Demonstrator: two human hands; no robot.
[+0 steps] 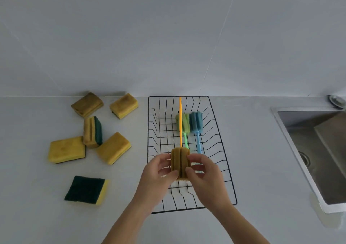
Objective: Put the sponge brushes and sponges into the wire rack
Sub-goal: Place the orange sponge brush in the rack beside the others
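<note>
A black wire rack (223, 148) lies on the counter in the middle. Inside it rest a green sponge brush (185, 124) and a blue sponge brush (196, 121), heads toward the wall. Over the rack's near half, my left hand (159, 170) and my right hand (205, 170) both grip the yellow sponge head of an orange-handled sponge brush (180, 161); its handle points toward the wall. Several yellow-and-green sponges lie on the counter to the left, among them one standing on edge (92, 132) and one green side up (86, 189).
A steel sink (318, 150) is set into the counter at the right, with a round metal fitting (336, 99) behind it. A tiled wall rises directly behind the rack and the sponges.
</note>
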